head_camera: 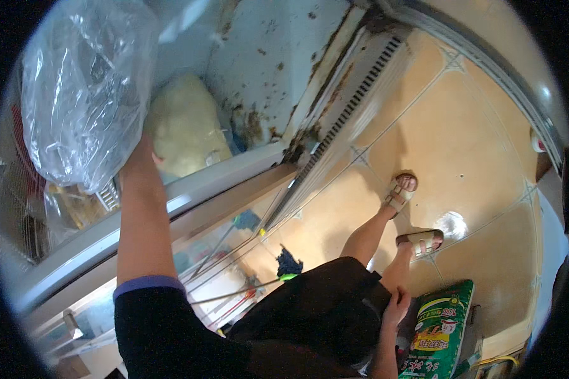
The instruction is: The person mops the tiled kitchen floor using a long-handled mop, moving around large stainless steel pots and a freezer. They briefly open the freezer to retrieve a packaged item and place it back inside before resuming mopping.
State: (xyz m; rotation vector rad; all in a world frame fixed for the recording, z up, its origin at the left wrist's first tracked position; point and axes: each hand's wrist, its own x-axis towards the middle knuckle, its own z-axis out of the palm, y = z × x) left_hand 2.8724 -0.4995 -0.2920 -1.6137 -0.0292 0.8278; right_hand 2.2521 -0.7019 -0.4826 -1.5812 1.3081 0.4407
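My left arm reaches over the light sill of a worn, stained white cabinet with a sliding-door track, perhaps a display fridge. A crumpled clear plastic bag (pixel 87 94) covers most of my left hand (pixel 144 144), so its grip is hidden. Just right of the wrist, inside the cabinet, lies a large pale yellow bundle (pixel 189 125), seemingly in clear plastic. My right hand (pixel 397 305) hangs beside my thigh by the dark shorts, fingers loosely bent, with nothing visible in it. Below and right of it stands a green printed sack (pixel 438 331).
Red mesh (pixel 26 151) and a white plastic basket (pixel 108 195) lie at the cabinet's left. A mop-like dark blue head with a green collar (pixel 289 265) is near my shorts. Beige floor tiles (pixel 474 132) run under my sandals (pixel 422 241). A yellow cable (pixel 500 362) is at lower right.
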